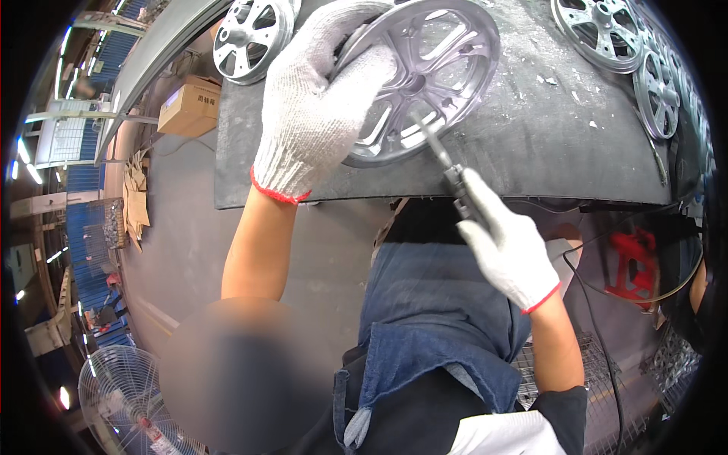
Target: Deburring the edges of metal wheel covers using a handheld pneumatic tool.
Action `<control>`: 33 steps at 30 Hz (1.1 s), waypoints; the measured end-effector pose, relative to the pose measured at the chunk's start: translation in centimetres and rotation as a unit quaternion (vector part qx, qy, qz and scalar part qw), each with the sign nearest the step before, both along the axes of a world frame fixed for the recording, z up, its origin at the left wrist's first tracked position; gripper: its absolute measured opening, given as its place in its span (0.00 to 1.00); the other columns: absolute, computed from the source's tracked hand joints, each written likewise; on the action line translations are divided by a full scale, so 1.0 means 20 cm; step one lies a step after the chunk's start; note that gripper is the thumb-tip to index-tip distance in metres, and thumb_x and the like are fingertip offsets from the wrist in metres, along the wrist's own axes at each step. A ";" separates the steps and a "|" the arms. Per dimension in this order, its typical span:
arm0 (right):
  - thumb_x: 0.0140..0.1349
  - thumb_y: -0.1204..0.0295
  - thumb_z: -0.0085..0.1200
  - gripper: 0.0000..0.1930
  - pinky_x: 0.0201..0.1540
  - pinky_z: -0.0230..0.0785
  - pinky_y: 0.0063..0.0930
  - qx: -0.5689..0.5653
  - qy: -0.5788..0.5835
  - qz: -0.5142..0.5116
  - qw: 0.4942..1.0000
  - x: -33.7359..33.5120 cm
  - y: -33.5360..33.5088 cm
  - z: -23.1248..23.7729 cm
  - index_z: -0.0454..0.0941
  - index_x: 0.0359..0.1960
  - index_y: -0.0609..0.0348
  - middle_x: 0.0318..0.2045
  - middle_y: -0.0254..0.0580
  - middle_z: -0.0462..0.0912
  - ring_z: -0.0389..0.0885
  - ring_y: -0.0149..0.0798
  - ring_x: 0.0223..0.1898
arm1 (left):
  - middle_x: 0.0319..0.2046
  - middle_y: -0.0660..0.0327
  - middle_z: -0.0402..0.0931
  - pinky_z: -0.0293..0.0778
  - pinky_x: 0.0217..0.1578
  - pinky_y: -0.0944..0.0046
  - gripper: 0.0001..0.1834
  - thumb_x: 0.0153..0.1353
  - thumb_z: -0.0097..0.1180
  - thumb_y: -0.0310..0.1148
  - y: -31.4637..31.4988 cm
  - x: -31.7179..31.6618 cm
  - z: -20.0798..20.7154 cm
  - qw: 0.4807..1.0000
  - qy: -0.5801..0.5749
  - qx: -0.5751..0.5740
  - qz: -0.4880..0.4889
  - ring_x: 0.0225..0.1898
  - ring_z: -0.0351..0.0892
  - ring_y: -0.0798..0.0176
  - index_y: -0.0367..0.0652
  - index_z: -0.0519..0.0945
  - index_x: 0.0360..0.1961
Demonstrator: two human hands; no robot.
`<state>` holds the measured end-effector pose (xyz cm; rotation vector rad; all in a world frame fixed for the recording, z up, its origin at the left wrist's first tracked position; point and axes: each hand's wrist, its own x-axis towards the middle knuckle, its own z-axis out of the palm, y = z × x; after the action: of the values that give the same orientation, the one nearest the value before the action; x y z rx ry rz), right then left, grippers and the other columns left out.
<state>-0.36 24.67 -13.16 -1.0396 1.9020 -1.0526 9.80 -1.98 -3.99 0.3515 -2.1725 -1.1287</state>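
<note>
A grey metal spoked wheel point(414, 82) is tilted up over the dark tabletop point(561, 163). My left hand point(315, 110), in a white knit glove with a red cuff, grips its left side, thumb laid across the spokes. My right hand point(509, 246), gloved alike, is closed around the dark handle of a narrow-bladed hand tool point(457, 180). The thin metal blade points up and left to the wheel's lower spokes. Blur at its tip hides whether it touches them.
Another spoked wheel point(252, 38) lies at the table's far left; several more, including one wheel point(599, 30), line the right. Pale shavings dot the tabletop. A thin rod point(654, 152) lies near the right edge. A cardboard box point(189, 106), a fan point(133, 402) and a red stool point(633, 265) stand around.
</note>
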 end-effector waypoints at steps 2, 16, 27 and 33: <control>0.74 0.70 0.63 0.35 0.62 0.83 0.43 -0.049 0.045 0.007 0.998 0.07 0.00 -0.06 0.69 0.82 0.50 0.58 0.60 0.90 0.90 0.61 0.58 | 0.56 0.56 0.87 0.81 0.59 0.65 0.23 0.72 0.62 0.19 0.02 -0.02 -0.01 0.996 -0.019 0.082 0.019 0.57 0.86 0.67 0.32 0.81 0.68; 0.74 0.65 0.64 0.37 0.47 0.81 0.53 -0.002 0.118 0.015 0.993 0.07 -0.02 -0.09 0.66 0.84 0.46 0.38 0.59 0.89 0.89 0.62 0.41 | 0.60 0.51 0.87 0.85 0.56 0.63 0.23 0.72 0.66 0.28 -0.05 0.12 -0.11 0.999 0.002 0.008 0.037 0.54 0.89 0.65 0.34 0.83 0.67; 0.81 0.59 0.58 0.41 0.24 0.75 0.31 0.026 -0.547 -0.007 0.837 0.00 -0.01 -0.09 0.54 0.90 0.47 0.29 0.43 0.84 0.80 0.38 0.19 | 0.53 0.61 0.88 0.81 0.39 0.73 0.26 0.75 0.63 0.19 0.01 0.22 -0.21 0.994 0.089 0.059 0.037 0.40 0.84 0.76 0.37 0.81 0.72; 0.78 0.66 0.58 0.37 0.58 0.83 0.44 -0.054 -0.054 0.022 0.997 0.12 0.02 -0.17 0.61 0.86 0.51 0.60 0.61 0.90 0.94 0.62 0.48 | 0.46 0.65 0.87 0.73 0.32 0.76 0.26 0.76 0.60 0.17 0.02 0.22 -0.19 0.994 0.063 0.046 0.079 0.31 0.77 0.79 0.40 0.81 0.73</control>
<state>1.94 25.07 -16.52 -1.0567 1.7447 -1.1743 14.19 -1.60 -7.73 0.4704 -1.9512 -1.1335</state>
